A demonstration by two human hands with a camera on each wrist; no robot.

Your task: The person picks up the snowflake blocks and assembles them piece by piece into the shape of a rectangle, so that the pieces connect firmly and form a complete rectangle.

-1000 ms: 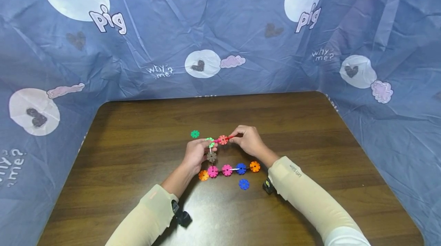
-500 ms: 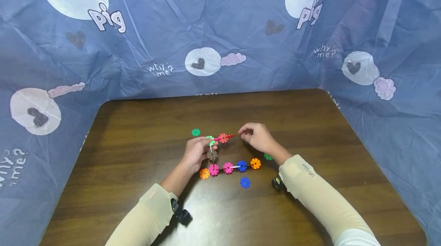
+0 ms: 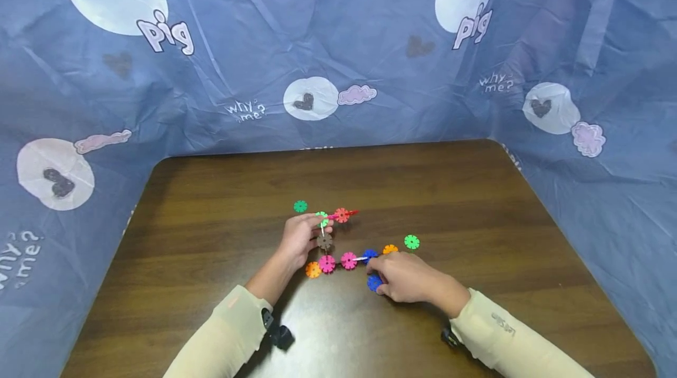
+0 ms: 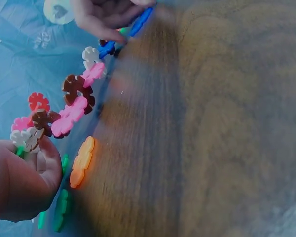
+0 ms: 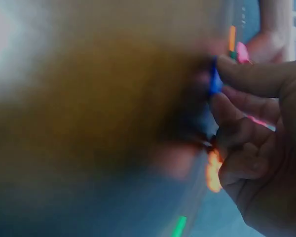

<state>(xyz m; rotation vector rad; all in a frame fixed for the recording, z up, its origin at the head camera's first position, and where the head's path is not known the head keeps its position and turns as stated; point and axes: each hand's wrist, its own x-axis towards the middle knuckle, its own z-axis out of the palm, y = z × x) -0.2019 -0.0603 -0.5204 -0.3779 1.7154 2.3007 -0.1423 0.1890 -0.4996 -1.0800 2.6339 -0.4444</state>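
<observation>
Notched flower-shaped plastic discs, several joined into an angular chain, lie on the table. With my left hand [image 3: 298,239] I grip the chain near a light green disc [image 3: 321,219] and a white disc [image 4: 25,138]. From there it runs to a red disc [image 3: 342,215] one way, and past a brown disc [image 3: 325,241] to a pink disc [image 3: 348,260] the other. My right hand [image 3: 411,277] pinches a loose blue disc [image 3: 374,283] between thumb and fingers. It partly covers the chain's blue disc [image 3: 369,256] and orange disc [image 3: 390,249].
On the brown wooden table [image 3: 238,190] lie a loose dark green disc [image 3: 300,206] at the back, a light green disc [image 3: 411,241] at right, and an orange disc [image 3: 313,270] beside the chain. A blue printed cloth [image 3: 338,31] hangs behind.
My right hand has let go of the red end of the chain, moved toward me and taken hold of the loose blue disc. The left hand keeps its grip.
</observation>
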